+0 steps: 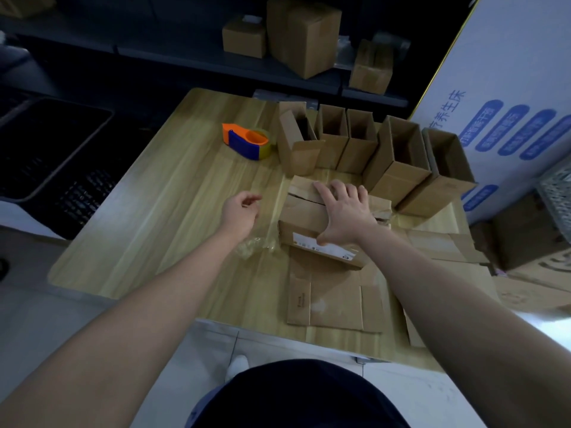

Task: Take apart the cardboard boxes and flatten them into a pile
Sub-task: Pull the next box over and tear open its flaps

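Note:
A closed cardboard box (pixel 304 217) with a white label lies on the wooden table (pixel 173 211). My right hand (pixel 343 211) rests flat across its top, fingers spread and thumb hooked over the near edge. My left hand (pixel 242 211) hovers just left of the box with its fingers loosely curled around nothing I can see. Flattened cardboard sheets (pixel 333 298) lie under and in front of the box. Behind it stands a row of several open upright boxes (pixel 398 159).
An orange and blue tape dispenser (pixel 247 140) sits at the table's far side. Crumpled clear tape (pixel 253 247) lies by my left wrist. Shelves with more boxes (pixel 304 35) stand behind, a dark crate (pixel 46 149) to the left, a large white printed carton (pixel 506 97) to the right.

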Available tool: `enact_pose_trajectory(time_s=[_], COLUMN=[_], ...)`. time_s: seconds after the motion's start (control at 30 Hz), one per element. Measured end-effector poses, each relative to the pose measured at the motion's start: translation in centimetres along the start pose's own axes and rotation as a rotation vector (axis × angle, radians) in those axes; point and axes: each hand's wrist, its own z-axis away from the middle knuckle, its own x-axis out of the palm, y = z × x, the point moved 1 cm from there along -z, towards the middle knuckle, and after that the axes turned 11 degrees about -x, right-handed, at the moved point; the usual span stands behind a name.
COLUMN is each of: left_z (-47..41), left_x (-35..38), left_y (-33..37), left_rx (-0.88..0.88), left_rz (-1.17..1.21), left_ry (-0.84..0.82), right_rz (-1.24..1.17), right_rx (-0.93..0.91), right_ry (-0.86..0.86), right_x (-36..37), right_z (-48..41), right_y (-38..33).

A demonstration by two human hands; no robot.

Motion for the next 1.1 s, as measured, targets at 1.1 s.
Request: enact_pose_trajectory(time_s=[1.1], left_z=[3.5], left_x=[5.7], left_y=[6.5], left_rx=[-0.175], left_rz=[0.015], left_ry=[-0.022], right_rz=[-0.623], right_rx=[0.531], right_ry=[0.485], right_x=[-2.6], right_z=[4.5], right_y=[4.9])
